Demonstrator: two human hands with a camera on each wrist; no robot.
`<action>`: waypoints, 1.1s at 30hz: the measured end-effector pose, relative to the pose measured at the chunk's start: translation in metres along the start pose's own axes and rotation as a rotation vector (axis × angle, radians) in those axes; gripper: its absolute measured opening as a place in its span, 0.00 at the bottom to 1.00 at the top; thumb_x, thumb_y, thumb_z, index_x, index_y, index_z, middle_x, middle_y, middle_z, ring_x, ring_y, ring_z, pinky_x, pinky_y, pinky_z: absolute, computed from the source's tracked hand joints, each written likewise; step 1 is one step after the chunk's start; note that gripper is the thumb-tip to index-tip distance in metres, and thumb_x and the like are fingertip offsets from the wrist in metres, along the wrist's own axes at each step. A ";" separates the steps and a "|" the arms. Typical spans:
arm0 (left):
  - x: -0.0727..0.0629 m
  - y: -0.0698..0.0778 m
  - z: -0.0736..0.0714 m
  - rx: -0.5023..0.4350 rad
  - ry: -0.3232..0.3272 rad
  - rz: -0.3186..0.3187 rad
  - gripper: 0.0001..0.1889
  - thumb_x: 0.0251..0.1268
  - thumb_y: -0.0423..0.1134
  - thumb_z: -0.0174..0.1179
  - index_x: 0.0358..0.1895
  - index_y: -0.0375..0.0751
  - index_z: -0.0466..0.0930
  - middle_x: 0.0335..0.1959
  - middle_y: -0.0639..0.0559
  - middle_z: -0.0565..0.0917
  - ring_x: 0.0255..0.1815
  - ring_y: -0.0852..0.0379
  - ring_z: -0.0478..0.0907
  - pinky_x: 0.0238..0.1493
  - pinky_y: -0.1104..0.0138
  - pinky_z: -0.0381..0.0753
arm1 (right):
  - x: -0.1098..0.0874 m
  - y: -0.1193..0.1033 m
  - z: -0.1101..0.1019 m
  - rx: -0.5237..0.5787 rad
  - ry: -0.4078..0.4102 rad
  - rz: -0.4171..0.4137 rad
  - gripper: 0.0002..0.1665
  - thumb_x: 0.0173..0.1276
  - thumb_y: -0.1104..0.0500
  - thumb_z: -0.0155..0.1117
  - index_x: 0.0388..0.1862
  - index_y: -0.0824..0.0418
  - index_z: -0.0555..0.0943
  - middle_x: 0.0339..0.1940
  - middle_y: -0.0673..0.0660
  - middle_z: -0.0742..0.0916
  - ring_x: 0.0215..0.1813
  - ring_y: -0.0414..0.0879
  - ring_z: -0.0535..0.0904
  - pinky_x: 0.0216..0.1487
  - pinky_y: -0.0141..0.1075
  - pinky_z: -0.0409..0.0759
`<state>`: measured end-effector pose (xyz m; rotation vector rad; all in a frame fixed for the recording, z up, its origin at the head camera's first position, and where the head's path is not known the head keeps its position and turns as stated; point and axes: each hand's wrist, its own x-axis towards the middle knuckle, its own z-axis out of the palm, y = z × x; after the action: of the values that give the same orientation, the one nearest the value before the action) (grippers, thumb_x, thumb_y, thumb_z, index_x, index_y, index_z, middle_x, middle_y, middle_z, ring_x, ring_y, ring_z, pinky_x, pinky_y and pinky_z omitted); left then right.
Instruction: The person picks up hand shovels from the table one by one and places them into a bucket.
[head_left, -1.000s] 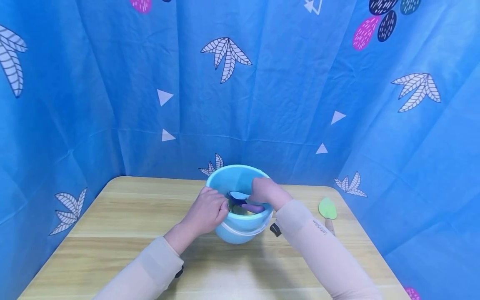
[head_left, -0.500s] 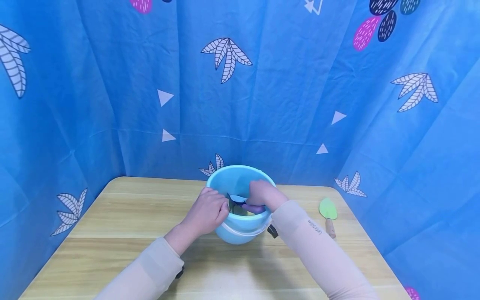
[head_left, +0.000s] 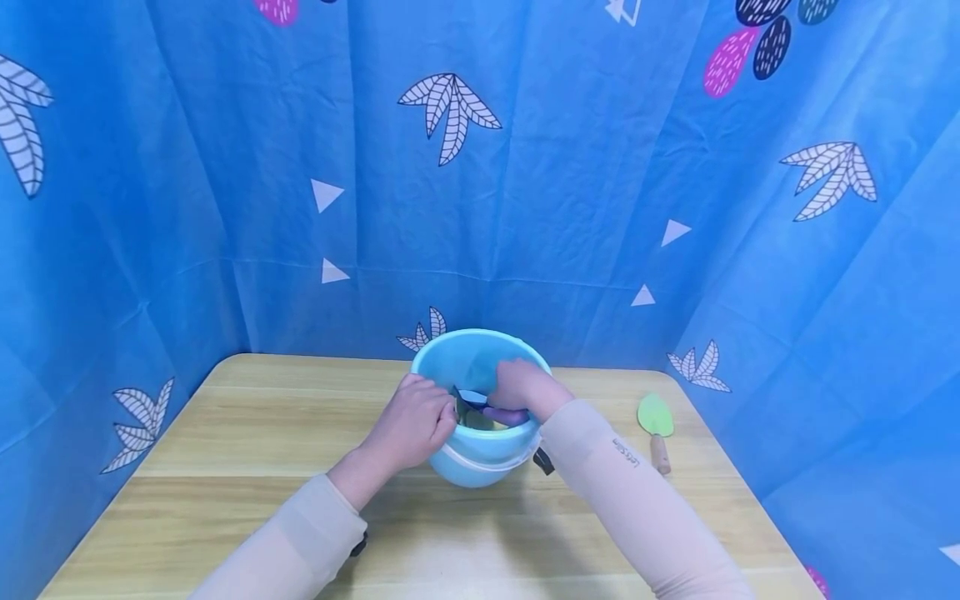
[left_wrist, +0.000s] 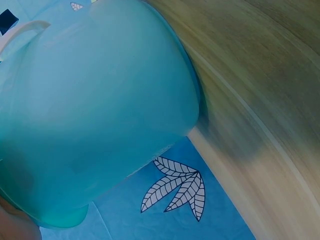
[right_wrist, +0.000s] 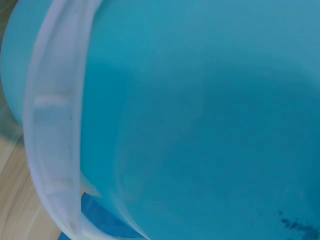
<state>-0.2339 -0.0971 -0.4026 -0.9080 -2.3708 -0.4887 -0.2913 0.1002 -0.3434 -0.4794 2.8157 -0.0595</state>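
A light blue bucket [head_left: 467, 354] stands on the table, its mouth facing me. My left hand [head_left: 416, 423] grips the rim on the near left, fingers folded over the edge. In the left wrist view part of that hand [left_wrist: 16, 222] shows beside the bucket's wall [left_wrist: 100, 100]. My right hand [head_left: 527, 388] reaches down inside, its fingertips hidden. A purple handle-like piece [head_left: 507, 417] lies just below it, with a pale blue piece [head_left: 472, 397] to its left. Whether the right hand holds something I cannot tell. The right wrist view is filled by the bucket's wall [right_wrist: 200, 125].
On the right of the wooden table [head_left: 285, 425] lies a small trowel [head_left: 656, 417] with a green blade and wooden handle. The bucket's white carrying handle [head_left: 480, 462] hangs across its front. A blue patterned curtain [head_left: 555, 208] surrounds the table's back and sides.
My right hand has moved slightly left and lower inside the bucket. Its sleeve has shifted left too, uncovering the trowel's handle. The left hand keeps its place on the rim.
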 end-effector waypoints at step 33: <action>0.001 0.003 0.002 -0.007 0.017 0.006 0.16 0.66 0.39 0.45 0.18 0.55 0.64 0.15 0.65 0.64 0.24 0.61 0.63 0.43 0.60 0.66 | 0.001 -0.001 0.008 0.008 -0.104 0.012 0.21 0.68 0.51 0.65 0.18 0.54 0.72 0.17 0.51 0.73 0.20 0.43 0.70 0.28 0.34 0.70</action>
<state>-0.2327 -0.0934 -0.4031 -0.9100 -2.3518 -0.5016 -0.2897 0.0987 -0.3513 -0.4500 2.7152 -0.0414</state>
